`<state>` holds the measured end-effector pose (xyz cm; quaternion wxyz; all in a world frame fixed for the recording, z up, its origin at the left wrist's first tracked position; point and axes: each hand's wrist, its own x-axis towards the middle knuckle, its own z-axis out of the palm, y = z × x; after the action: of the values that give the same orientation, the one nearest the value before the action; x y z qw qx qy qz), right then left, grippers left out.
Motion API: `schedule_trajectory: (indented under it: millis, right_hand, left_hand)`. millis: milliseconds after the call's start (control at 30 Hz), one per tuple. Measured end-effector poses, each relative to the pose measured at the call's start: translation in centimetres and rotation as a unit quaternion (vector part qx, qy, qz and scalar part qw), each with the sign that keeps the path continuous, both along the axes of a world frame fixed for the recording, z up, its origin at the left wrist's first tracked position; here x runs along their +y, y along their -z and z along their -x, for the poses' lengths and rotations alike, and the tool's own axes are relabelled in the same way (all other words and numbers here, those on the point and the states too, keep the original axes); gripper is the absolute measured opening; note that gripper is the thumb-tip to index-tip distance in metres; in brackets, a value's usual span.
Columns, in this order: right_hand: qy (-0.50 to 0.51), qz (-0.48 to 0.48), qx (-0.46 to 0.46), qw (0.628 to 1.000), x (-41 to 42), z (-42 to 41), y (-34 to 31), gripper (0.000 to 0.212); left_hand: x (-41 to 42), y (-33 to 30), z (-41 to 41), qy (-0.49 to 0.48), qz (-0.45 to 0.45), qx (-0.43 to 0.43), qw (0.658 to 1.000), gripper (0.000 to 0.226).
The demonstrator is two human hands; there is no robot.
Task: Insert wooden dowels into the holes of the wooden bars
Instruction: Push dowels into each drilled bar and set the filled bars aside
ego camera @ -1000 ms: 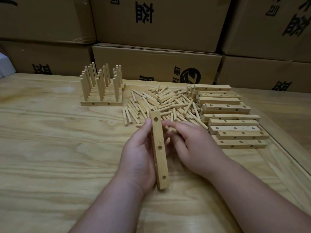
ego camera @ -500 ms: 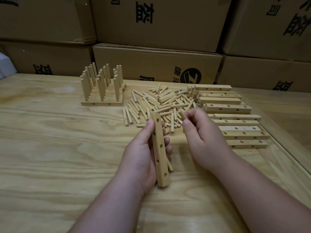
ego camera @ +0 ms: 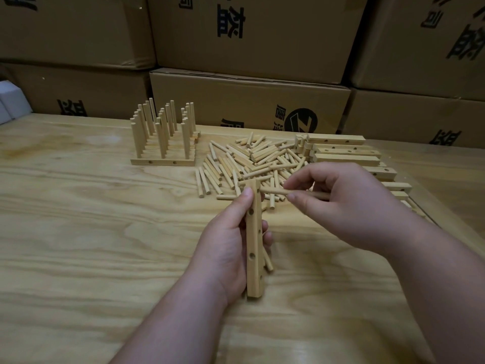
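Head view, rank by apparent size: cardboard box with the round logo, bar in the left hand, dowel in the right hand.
1. Cardboard box with the round logo, largest by far, though farthest back.
2. Bar gripped by the left hand.
3. Dowel pinched by the right hand, shorter and thinner; the hand hides part of it.

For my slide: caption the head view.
Left hand holds a wooden bar; right hand brings a dowel to its end hole.

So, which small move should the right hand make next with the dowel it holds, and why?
Probably push the dowel leftward into the top side hole of the bar. The right hand pinches the dowel level, its free tip right at that hole, though whether it has entered I cannot tell. The left hand grips the bar, side holes facing the dowel.
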<state>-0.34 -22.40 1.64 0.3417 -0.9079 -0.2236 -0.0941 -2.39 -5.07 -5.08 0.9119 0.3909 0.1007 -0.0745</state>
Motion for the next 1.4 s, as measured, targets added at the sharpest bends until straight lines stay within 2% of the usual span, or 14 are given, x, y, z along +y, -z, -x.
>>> schedule_trajectory:
  millis: [133,567,767,900,1000,1167,1267,1400]
  right_hand:
    - [-0.001,-0.001,-0.005,1.0,0.2,0.3,-0.3,0.008]
    - [0.002,-0.037,0.033,0.999,0.8,0.4,-0.2,0.018]
    - [0.034,-0.022,0.016,0.999,1.2,0.5,-0.1,0.011]
    - [0.046,-0.022,0.001,0.999,1.3,0.6,0.1,0.002]
    - [0.044,-0.014,0.008,0.999,1.3,0.5,0.1,0.006]
    - [0.035,0.009,0.018,0.999,1.0,0.5,-0.3,0.013]
    - [0.025,0.016,0.029,0.999,0.8,0.4,-0.5,0.014]
    - [0.017,0.01,0.039,0.999,0.7,0.5,-0.5,0.012]
  left_hand:
    - [-0.1,0.0,0.0,0.0,-0.008,-0.015,1.0,0.021]
    - [0.0,0.3,-0.1,-0.002,-0.017,-0.013,1.0,0.022]
    - [0.0,0.2,0.0,0.006,-0.022,-0.014,1.0,0.032]
    - [0.0,0.2,0.0,0.015,-0.035,-0.034,0.999,0.022]
    - [0.0,0.2,0.0,0.017,-0.038,-0.039,0.998,0.02]
    - [0.1,0.3,0.0,0.015,-0.037,-0.024,0.999,0.027]
    - [0.2,0.4,0.0,0.018,-0.037,-0.022,0.999,0.022]
    - [0.1,0.4,0.0,0.011,-0.062,-0.022,0.998,0.04]
